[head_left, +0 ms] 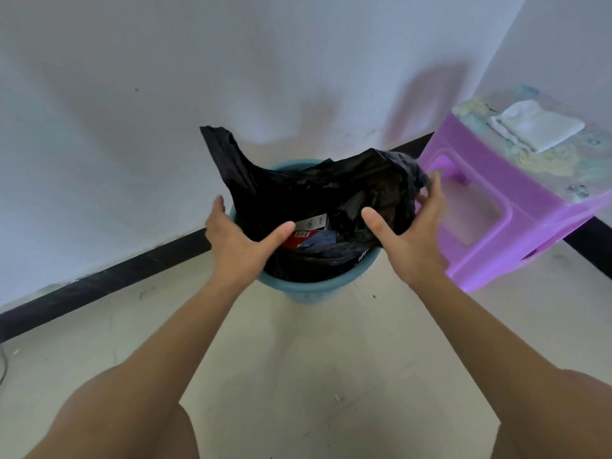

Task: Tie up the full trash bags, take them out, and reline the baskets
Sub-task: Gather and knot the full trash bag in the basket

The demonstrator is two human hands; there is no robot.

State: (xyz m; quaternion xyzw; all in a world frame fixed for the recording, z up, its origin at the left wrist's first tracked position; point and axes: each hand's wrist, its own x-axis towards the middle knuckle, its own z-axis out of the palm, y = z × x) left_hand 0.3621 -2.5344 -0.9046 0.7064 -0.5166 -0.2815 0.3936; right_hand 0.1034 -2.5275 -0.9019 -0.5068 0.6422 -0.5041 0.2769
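The person is bent over the teal basket (299, 290), which stands on the tiled floor against the wall, just beside a purple plastic stool (490, 210) with a folded white cloth (536, 129) on top. The black trash bag (331, 193) sits in the basket, untied, its mouth open enough that a red packet (296, 239) and other rubbish show inside; one handle flap stands up at the far left. The left hand (236, 235) is spread wide at the near-left rim, thumb laid on the bag's edge, fingers outside it, closed on nothing that I can see. The right hand (412, 226) has its fingers curled round the bunched plastic on the right side, thumb resting on top. To my eye this is the gathering stage, before any knot. The next move, I'd judge, calls for the left hand to catch that upright flap and both flaps to be drawn together over the rubbish so they can be tied.
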